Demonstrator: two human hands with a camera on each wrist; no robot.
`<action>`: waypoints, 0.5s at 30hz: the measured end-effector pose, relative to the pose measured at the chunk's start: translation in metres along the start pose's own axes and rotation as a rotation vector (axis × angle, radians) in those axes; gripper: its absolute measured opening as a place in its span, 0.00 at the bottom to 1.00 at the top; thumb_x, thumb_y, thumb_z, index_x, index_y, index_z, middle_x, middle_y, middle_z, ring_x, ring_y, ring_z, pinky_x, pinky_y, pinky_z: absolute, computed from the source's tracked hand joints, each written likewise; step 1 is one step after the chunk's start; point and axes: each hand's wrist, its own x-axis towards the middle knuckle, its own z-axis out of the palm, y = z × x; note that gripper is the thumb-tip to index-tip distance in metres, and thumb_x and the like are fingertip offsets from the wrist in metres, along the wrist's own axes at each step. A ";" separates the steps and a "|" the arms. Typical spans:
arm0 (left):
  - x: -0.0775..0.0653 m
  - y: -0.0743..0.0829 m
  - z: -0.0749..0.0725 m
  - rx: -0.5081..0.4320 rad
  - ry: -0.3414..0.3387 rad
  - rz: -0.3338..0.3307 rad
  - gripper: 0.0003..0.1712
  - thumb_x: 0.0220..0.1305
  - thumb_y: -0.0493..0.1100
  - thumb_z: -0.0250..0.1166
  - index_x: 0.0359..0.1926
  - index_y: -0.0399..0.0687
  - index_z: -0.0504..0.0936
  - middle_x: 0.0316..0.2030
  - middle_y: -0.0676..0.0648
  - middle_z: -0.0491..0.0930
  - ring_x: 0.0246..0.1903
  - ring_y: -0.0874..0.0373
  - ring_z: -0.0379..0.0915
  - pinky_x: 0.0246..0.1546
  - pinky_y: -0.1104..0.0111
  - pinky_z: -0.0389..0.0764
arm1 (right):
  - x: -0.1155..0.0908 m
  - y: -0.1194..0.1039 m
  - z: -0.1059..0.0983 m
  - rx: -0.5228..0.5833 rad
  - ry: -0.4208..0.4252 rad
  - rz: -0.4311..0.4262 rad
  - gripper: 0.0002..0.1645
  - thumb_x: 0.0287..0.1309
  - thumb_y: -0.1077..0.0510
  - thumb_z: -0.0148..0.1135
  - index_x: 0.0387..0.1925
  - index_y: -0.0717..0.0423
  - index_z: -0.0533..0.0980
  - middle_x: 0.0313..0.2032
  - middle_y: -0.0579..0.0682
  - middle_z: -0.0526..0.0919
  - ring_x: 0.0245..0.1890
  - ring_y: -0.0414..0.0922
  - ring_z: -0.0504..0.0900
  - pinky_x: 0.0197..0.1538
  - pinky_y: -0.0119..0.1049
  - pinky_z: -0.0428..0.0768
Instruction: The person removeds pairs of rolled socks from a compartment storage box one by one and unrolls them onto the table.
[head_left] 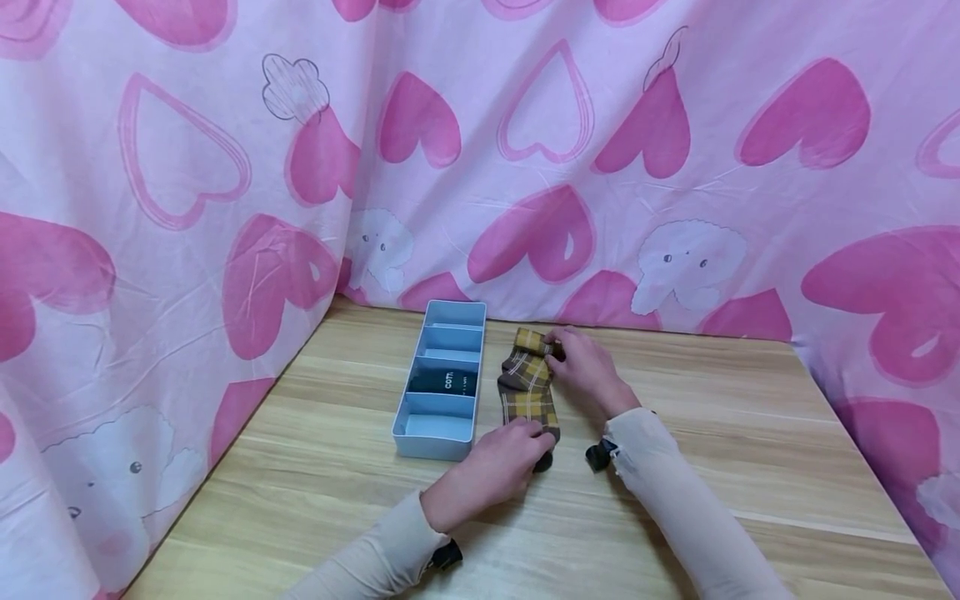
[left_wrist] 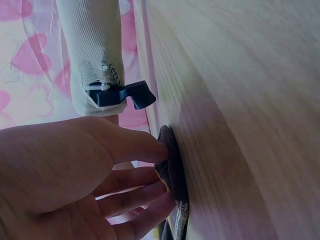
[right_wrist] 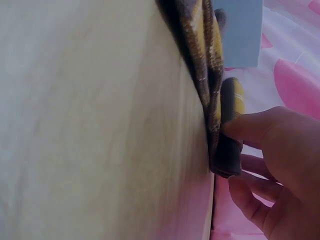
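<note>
A pair of brown and yellow plaid socks (head_left: 527,405) lies lengthwise on the table, its far end folded over into a flat roll. My left hand (head_left: 504,458) rests on the near end; in the left wrist view its thumb and fingertips touch the dark part of the socks (left_wrist: 172,165). At the far end my right hand (head_left: 588,367) pinches the folded part, with the thumb on the roll (right_wrist: 231,145) and the fingers at its end. Left of the socks stands a light blue box (head_left: 433,448) with several compartments. One compartment holds a dark folded cloth item (head_left: 431,381) with white lettering.
The wooden table (head_left: 315,483) meets a pink heart-patterned curtain (head_left: 525,175) at the back and along the sides. The box stands close to the back edge. Black straps (head_left: 598,457) sit on both wrists.
</note>
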 end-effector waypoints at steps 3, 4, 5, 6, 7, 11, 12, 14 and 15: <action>-0.001 0.000 0.000 0.005 0.006 0.008 0.22 0.71 0.42 0.74 0.63 0.58 0.85 0.60 0.50 0.85 0.57 0.57 0.81 0.57 0.62 0.89 | 0.001 0.001 0.001 -0.031 0.003 0.010 0.21 0.69 0.55 0.73 0.61 0.51 0.83 0.61 0.56 0.81 0.64 0.59 0.82 0.61 0.64 0.83; -0.001 0.000 0.000 0.008 0.012 0.013 0.22 0.71 0.42 0.74 0.63 0.58 0.85 0.59 0.50 0.85 0.57 0.57 0.82 0.56 0.62 0.89 | 0.002 0.002 0.002 -0.041 0.009 0.010 0.21 0.69 0.55 0.73 0.60 0.51 0.83 0.61 0.56 0.81 0.63 0.59 0.82 0.60 0.64 0.83; -0.001 0.000 0.000 0.010 0.018 0.017 0.21 0.70 0.42 0.74 0.62 0.57 0.85 0.59 0.50 0.85 0.57 0.57 0.82 0.55 0.63 0.89 | 0.003 0.002 0.002 -0.046 0.016 0.007 0.20 0.69 0.56 0.73 0.60 0.52 0.83 0.60 0.57 0.82 0.62 0.59 0.82 0.58 0.63 0.84; -0.002 0.000 0.000 0.012 0.026 0.023 0.21 0.70 0.41 0.74 0.62 0.57 0.85 0.58 0.50 0.86 0.56 0.57 0.82 0.54 0.63 0.89 | 0.003 0.003 0.002 -0.049 0.022 0.008 0.19 0.69 0.56 0.72 0.59 0.52 0.84 0.59 0.56 0.83 0.60 0.58 0.83 0.56 0.61 0.85; -0.002 0.000 -0.001 0.013 0.034 0.028 0.21 0.70 0.41 0.75 0.61 0.57 0.85 0.58 0.50 0.86 0.55 0.57 0.82 0.54 0.64 0.89 | 0.004 0.003 0.003 -0.051 0.029 0.011 0.18 0.69 0.56 0.72 0.58 0.52 0.83 0.57 0.55 0.84 0.57 0.56 0.84 0.53 0.60 0.85; -0.003 0.000 0.000 0.016 0.053 0.044 0.20 0.69 0.40 0.75 0.60 0.56 0.86 0.56 0.50 0.86 0.54 0.57 0.82 0.51 0.65 0.90 | 0.007 0.005 0.003 -0.037 0.045 0.028 0.14 0.71 0.57 0.70 0.55 0.50 0.79 0.49 0.53 0.87 0.45 0.53 0.86 0.44 0.55 0.85; -0.003 0.001 0.000 0.016 0.054 0.047 0.20 0.69 0.40 0.75 0.60 0.56 0.86 0.56 0.50 0.86 0.54 0.57 0.82 0.52 0.65 0.90 | 0.007 0.005 0.004 -0.033 0.046 0.034 0.14 0.71 0.57 0.69 0.54 0.50 0.78 0.47 0.52 0.88 0.43 0.52 0.86 0.43 0.54 0.84; -0.003 0.000 0.000 0.015 0.051 0.049 0.21 0.69 0.40 0.75 0.61 0.56 0.86 0.56 0.50 0.86 0.54 0.57 0.82 0.52 0.65 0.89 | 0.008 0.005 0.003 -0.026 0.045 0.042 0.13 0.71 0.57 0.69 0.53 0.48 0.76 0.46 0.52 0.87 0.41 0.52 0.85 0.42 0.53 0.83; -0.004 0.001 -0.001 0.011 0.046 0.048 0.21 0.69 0.40 0.75 0.61 0.56 0.86 0.57 0.50 0.86 0.54 0.57 0.82 0.53 0.65 0.89 | 0.009 0.005 0.003 -0.023 0.043 0.043 0.13 0.71 0.57 0.69 0.53 0.48 0.77 0.46 0.52 0.87 0.40 0.51 0.85 0.42 0.53 0.83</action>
